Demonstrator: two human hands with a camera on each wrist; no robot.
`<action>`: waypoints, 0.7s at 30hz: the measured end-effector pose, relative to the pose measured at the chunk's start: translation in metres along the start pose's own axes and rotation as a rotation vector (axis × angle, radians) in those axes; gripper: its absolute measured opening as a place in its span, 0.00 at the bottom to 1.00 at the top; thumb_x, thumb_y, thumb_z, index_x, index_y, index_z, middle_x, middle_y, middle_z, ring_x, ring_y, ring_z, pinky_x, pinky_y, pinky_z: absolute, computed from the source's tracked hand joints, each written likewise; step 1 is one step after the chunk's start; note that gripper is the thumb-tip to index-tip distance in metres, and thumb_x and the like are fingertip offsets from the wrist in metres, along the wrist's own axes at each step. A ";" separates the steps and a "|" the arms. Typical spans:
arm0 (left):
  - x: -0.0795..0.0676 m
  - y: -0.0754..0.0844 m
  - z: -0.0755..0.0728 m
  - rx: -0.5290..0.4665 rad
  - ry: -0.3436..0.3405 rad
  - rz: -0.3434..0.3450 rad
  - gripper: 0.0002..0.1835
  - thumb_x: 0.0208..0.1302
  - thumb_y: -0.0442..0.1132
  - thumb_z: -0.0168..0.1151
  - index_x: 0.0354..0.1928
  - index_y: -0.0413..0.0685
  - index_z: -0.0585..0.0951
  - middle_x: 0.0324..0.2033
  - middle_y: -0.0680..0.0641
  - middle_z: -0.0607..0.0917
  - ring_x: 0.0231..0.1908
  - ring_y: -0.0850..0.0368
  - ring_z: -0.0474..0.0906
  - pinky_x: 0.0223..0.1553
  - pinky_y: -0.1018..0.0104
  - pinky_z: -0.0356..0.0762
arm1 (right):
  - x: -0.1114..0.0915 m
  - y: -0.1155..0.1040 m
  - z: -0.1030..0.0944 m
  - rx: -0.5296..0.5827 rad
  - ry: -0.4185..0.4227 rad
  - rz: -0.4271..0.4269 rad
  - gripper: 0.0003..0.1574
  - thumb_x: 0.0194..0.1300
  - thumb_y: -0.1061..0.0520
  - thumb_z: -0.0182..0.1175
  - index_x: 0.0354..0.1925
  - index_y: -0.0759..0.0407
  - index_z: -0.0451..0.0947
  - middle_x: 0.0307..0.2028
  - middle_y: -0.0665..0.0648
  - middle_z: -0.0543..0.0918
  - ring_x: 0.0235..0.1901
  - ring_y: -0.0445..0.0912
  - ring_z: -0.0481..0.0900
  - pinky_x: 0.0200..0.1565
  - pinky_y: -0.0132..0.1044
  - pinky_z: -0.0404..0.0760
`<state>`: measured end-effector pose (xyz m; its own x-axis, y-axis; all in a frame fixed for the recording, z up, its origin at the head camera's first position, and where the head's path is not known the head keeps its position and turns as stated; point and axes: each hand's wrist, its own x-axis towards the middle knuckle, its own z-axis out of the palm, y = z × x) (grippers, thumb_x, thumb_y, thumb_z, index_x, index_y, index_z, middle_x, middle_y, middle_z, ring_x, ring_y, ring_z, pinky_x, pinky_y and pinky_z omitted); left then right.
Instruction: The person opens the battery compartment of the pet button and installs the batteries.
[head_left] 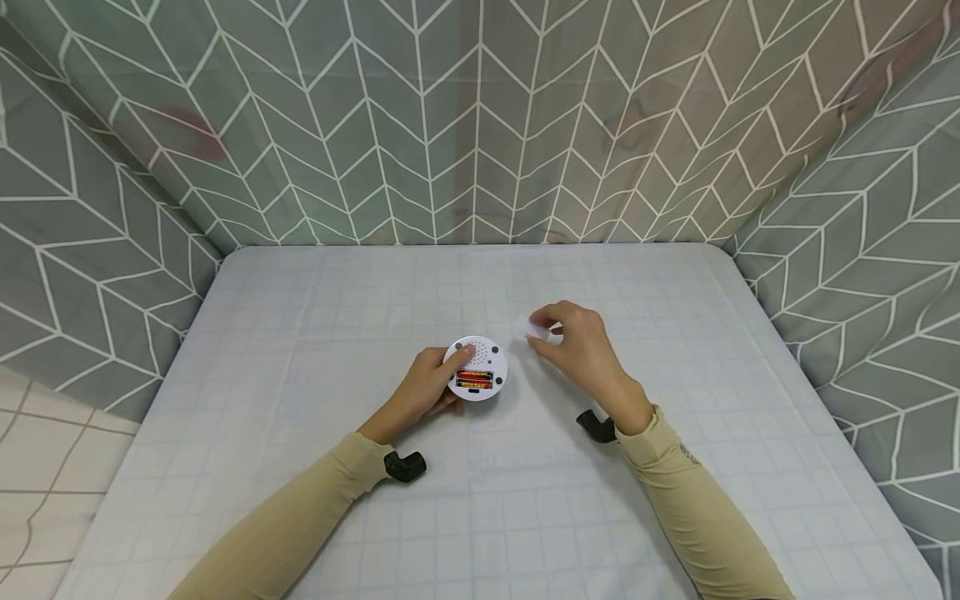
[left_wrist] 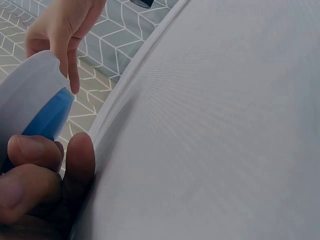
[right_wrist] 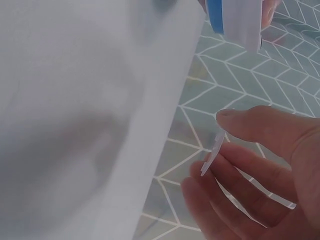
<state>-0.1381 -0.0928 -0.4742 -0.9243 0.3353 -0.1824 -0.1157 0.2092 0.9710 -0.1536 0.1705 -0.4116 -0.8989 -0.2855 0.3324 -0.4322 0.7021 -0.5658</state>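
My left hand (head_left: 420, 390) grips a round white battery-powered device (head_left: 489, 357), its thumb lying on the back beside a patch of small speaker holes. Two red-and-black batteries (head_left: 474, 380) sit side by side in the device's uncovered compartment. In the left wrist view the device's other side shows blue (left_wrist: 52, 115), with curled fingers under it. To the right, my right hand (head_left: 585, 346) pinches a thin white battery cover (right_wrist: 214, 151) between thumb and fingers, a short gap away from the device.
A white cloth with a faint grid covers the table (head_left: 360, 300). Grey curtains (head_left: 450, 125) with white chevron lines hang behind and at both sides. Black curved pieces (head_left: 405, 467) are worn at both wrists. Pale floor tiles (head_left: 45, 467) show at the lower left.
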 end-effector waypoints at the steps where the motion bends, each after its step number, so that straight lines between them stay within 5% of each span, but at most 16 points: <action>1: 0.000 0.000 0.000 0.001 -0.001 0.002 0.30 0.78 0.61 0.56 0.43 0.37 0.85 0.15 0.45 0.84 0.10 0.58 0.73 0.10 0.69 0.63 | 0.000 -0.001 0.000 -0.003 -0.001 -0.002 0.15 0.59 0.64 0.78 0.45 0.65 0.87 0.41 0.61 0.90 0.43 0.53 0.88 0.46 0.46 0.90; 21: -0.001 -0.001 0.000 -0.006 -0.003 0.006 0.29 0.78 0.62 0.55 0.44 0.39 0.85 0.16 0.44 0.84 0.11 0.57 0.74 0.10 0.69 0.63 | -0.005 -0.022 -0.001 0.005 -0.032 -0.116 0.16 0.60 0.62 0.78 0.46 0.62 0.88 0.43 0.57 0.89 0.42 0.51 0.87 0.48 0.48 0.89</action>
<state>-0.1376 -0.0935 -0.4751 -0.9240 0.3390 -0.1768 -0.1121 0.2018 0.9730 -0.1399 0.1575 -0.3998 -0.8448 -0.3850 0.3715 -0.5334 0.6604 -0.5285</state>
